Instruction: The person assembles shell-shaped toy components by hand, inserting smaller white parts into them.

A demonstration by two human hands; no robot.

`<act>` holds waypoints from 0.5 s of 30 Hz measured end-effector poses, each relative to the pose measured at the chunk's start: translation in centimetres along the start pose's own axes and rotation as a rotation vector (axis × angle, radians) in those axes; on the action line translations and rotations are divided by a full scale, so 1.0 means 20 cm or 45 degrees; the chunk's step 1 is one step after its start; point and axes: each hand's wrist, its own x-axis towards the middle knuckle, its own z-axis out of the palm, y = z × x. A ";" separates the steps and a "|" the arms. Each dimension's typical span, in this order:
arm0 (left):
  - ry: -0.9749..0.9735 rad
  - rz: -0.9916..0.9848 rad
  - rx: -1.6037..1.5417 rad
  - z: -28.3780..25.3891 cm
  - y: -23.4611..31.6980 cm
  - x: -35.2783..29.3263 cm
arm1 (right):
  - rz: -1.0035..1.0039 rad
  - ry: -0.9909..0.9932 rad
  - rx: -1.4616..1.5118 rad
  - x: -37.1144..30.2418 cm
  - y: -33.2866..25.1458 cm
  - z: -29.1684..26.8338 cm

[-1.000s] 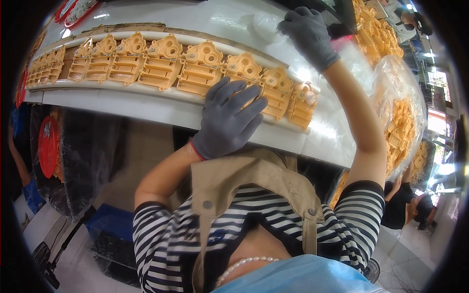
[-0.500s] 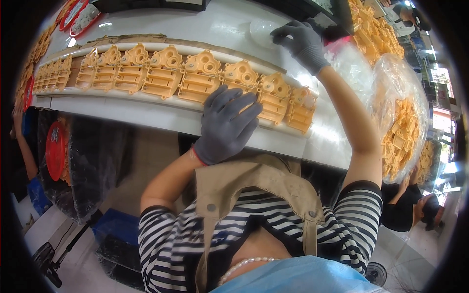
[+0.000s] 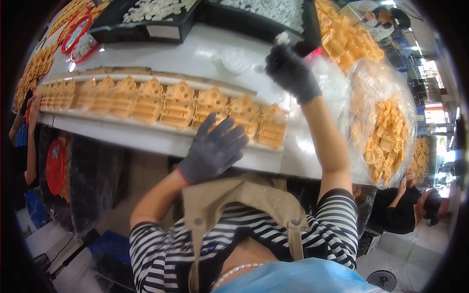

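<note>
My left hand (image 3: 215, 149), in a grey glove, has its fingers spread at the near side of a row of orange-yellow plastic housings (image 3: 178, 103). Whether the fingertips touch a housing I cannot tell. My right hand (image 3: 292, 71), gloved too, is raised beyond the right end of the row, fingers closed. A small cluster of white pieces (image 3: 282, 38) shows at its fingertips, blurred, in front of a black bin (image 3: 229, 17) of small white parts. The last housing (image 3: 272, 126) at the right end has a pale round piece on top.
A translucent dish (image 3: 236, 59) stands behind the row. Another black bin (image 3: 141, 34) and red trays (image 3: 76, 33) are at the back left. A clear bag (image 3: 386, 141) of yellow parts and a yellow heap (image 3: 344, 36) lie at right. A co-worker's hands (image 3: 33, 107) are at far left.
The view has shifted, showing more of the bins. My right hand has moved away from the translucent dish, towards the black bin, and white pieces now show at its fingertips. My left fingers have spread.
</note>
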 end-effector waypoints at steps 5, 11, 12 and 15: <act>-0.290 0.014 0.029 0.03 0.02 0.06 | -0.352 0.271 -1.569 -0.27 0.09 0.17; -0.221 0.040 0.080 0.06 0.01 0.06 | -0.853 0.165 -2.824 -0.37 0.31 0.28; -0.188 0.061 0.094 0.06 0.01 0.06 | -0.933 0.148 -2.872 -0.36 0.33 0.28; -0.184 0.081 0.093 0.05 0.01 0.04 | -0.984 0.117 -3.080 -0.36 0.38 0.29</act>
